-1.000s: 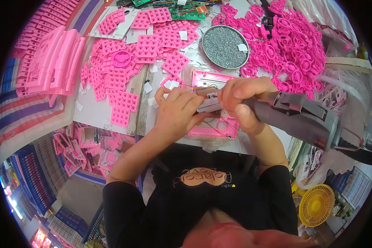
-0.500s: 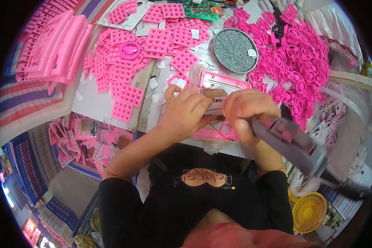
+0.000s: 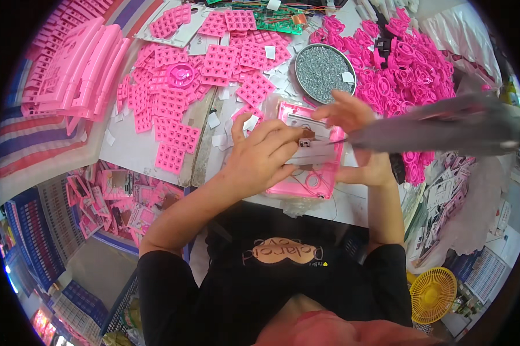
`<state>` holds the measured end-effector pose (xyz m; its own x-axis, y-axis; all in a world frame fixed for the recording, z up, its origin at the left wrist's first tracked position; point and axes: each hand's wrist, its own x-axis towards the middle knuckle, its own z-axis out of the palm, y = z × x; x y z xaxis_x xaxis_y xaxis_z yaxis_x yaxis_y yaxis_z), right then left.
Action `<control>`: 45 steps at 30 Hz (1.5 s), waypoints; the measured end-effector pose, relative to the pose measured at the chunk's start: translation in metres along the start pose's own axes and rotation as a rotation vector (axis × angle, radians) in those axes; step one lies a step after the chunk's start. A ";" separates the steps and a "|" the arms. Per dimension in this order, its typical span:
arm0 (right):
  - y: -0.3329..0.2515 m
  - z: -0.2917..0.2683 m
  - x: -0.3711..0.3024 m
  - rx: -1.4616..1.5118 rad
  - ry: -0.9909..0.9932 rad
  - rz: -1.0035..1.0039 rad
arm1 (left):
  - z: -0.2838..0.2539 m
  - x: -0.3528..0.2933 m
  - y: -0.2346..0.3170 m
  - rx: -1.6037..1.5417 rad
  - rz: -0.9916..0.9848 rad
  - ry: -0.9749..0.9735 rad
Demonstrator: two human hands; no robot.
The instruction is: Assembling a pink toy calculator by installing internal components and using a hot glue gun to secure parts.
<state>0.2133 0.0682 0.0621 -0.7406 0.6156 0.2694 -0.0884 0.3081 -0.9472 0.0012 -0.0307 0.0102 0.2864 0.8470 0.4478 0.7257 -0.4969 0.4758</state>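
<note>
A pink plastic case (image 3: 324, 187) lies in front of me, with thin wires, a small brown piece (image 3: 308, 134) and a pale flat strip (image 3: 318, 154) inside. My left hand (image 3: 260, 153) is closed over the case's left side, fingertips on the parts in its middle and thumb lower down. An electric screwdriver (image 3: 433, 130), dark grey and blurred by motion, lies across my right hand (image 3: 361, 124). Its thin bit points left over the case. The fingers and thumb of that hand are spread loosely on either side of the tool.
Beyond the case stands a round metal dish (image 3: 326, 72) of small screws. Pink ring-shaped parts (image 3: 410, 75) are heaped at the right, pink keypad pieces (image 3: 176, 101) at the left. Pink shells (image 3: 78, 72) stand far left. A yellow basket (image 3: 433, 295) sits low at the right.
The screwdriver has swung up from a downward slant to nearly level. My right hand has loosened its grip, fingers spreading, and uncovered the case's right side. My left hand has barely moved.
</note>
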 end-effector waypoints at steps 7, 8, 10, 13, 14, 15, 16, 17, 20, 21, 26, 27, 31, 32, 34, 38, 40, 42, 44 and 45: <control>0.012 -0.014 -0.034 -0.802 -0.119 -0.034 | 0.012 0.003 -0.011 -0.225 -0.154 0.004; 0.013 -0.014 -0.030 -0.777 -0.083 -0.048 | 0.018 -0.003 -0.011 -0.280 -0.177 0.114; 0.011 -0.018 -0.020 -0.676 -0.043 0.036 | 0.024 -0.011 -0.011 -0.311 -0.210 0.207; 0.012 -0.023 -0.010 -0.607 -0.022 0.322 | 0.025 -0.013 -0.009 -0.251 -0.242 0.131; 0.007 -0.025 -0.001 -0.571 -0.075 0.404 | 0.022 -0.012 -0.008 -0.228 -0.259 0.096; 0.006 -0.029 0.004 -0.573 -0.096 0.444 | 0.020 -0.009 -0.005 -0.214 -0.269 0.058; 0.008 -0.035 0.009 -0.573 -0.116 0.483 | 0.020 -0.007 -0.002 -0.146 -0.247 0.037; 0.009 -0.038 0.011 -0.574 -0.137 0.523 | 0.020 -0.004 0.000 -0.080 -0.225 0.015; 0.003 -0.024 0.010 -0.986 -0.005 0.459 | 0.018 0.001 0.006 0.031 -0.191 -0.006; -0.001 -0.021 0.009 -1.161 0.047 0.433 | 0.018 0.001 0.007 0.051 -0.186 -0.005; 0.014 -0.022 -0.004 -0.960 -0.061 -0.116 | 0.020 0.002 0.008 0.073 -0.177 -0.003; 0.022 -0.020 -0.009 -1.003 -0.058 -0.190 | 0.020 0.003 0.008 0.069 -0.182 -0.003; 0.042 -0.002 -0.020 -1.062 0.131 -0.252 | 0.020 0.002 0.012 0.089 -0.214 -0.012; 0.038 -0.001 -0.018 -1.064 0.119 -0.220 | 0.020 0.002 0.013 0.088 -0.227 -0.021; 0.032 -0.010 -0.009 -0.981 0.002 -0.106 | 0.017 0.003 0.015 0.096 -0.262 -0.042; 0.030 -0.035 0.006 -0.863 -0.185 -0.071 | 0.004 0.020 0.011 0.151 -0.226 -0.056; 0.034 -0.028 -0.004 -0.880 -0.127 -0.104 | -0.004 0.033 0.001 0.083 -0.192 -0.112; 0.031 -0.013 -0.015 -0.983 -0.059 -0.030 | -0.010 0.052 -0.023 -0.076 -0.205 -0.228; 0.030 -0.009 -0.013 -1.064 -0.045 -0.042 | -0.008 0.093 -0.042 -0.217 -0.385 -0.368; 0.035 -0.014 -0.015 -1.034 -0.064 -0.058 | 0.009 0.110 -0.058 -0.164 -0.293 -0.230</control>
<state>0.2310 0.0800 0.0275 -0.7901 0.5496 0.2715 0.4673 0.8266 -0.3137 -0.0038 0.0925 0.0253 0.2278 0.9682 0.1034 0.6935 -0.2359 0.6807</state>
